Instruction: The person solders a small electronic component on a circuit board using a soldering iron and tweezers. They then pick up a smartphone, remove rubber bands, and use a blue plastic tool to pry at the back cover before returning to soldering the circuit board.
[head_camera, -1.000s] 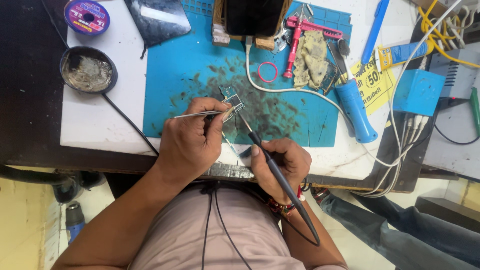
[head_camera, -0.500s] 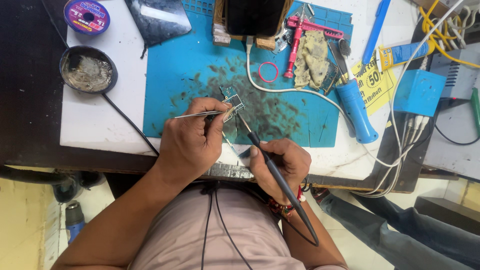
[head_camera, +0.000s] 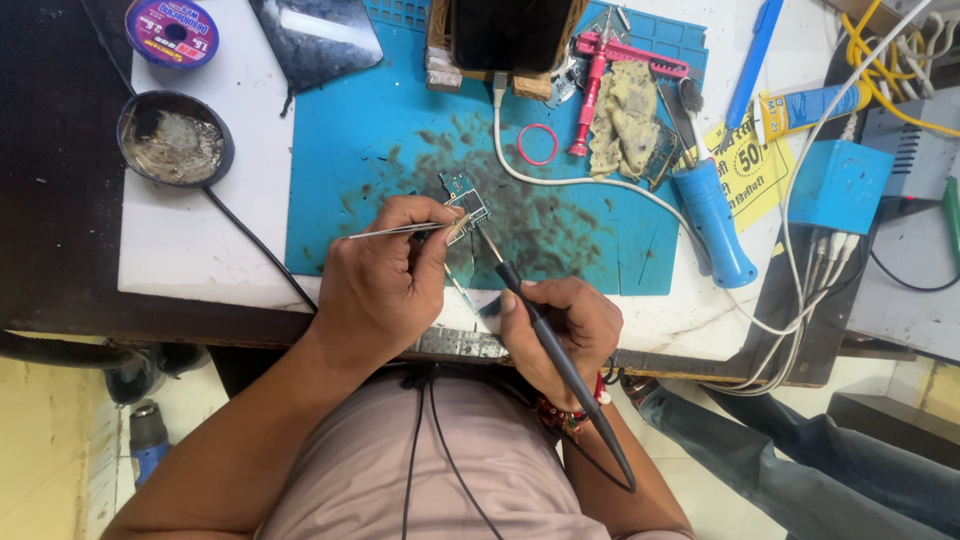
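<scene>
L hand (head_camera: 385, 290) pinches 1 pair of tweezers (head_camera: 400, 229), tips on 1 small circuit board (head_camera: 466, 207) lying mid blue mat (head_camera: 350, 160). R hand (head_camera: 560, 325) grips 1 soldering iron (head_camera: 545, 330), tip at board's edge. Nearby: 1 red ring (head_camera: 537, 144), 1 solder spool (head_camera: 173, 32), 1 round tin (head_camera: 175, 138).

You're at an electronics repair workshop: a stained blue work mat (head_camera: 400, 150) covers the table (head_camera: 200, 240), a solder spool (head_camera: 172, 32) and a tin of tip-cleaning wool (head_camera: 175, 140) sit at the left, and a small circuit board (head_camera: 466, 208) lies under a soldering iron (head_camera: 545, 335).
</scene>
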